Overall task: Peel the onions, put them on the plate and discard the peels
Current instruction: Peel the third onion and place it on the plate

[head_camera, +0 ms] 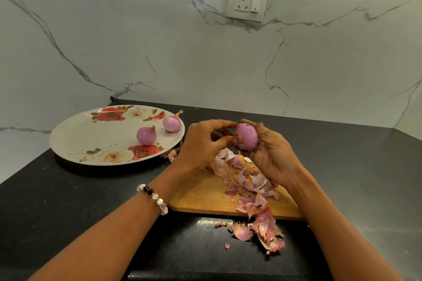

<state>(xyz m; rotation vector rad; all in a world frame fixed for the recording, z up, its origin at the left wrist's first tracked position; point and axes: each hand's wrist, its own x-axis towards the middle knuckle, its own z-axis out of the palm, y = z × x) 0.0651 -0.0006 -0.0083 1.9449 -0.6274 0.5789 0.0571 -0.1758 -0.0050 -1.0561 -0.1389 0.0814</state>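
Loose peels (266,229) spill off the cutting board (203,191) onto the dark bench (68,189) nearest you and could slide over its front edge when you gather them. Above the board, your right hand (271,155) cups the onion (246,136) while your left hand (203,141) pinches at its root end; a slick bulb could slip from your grip. Your left fingertips hide the skin being pulled. Beyond, two peeled onions (146,136) sit near the plate's (75,134) right rim and may roll.

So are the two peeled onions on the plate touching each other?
Apart. The head view shows the nearer onion and the farther onion on the floral plate with a clear strip of white plate between them.
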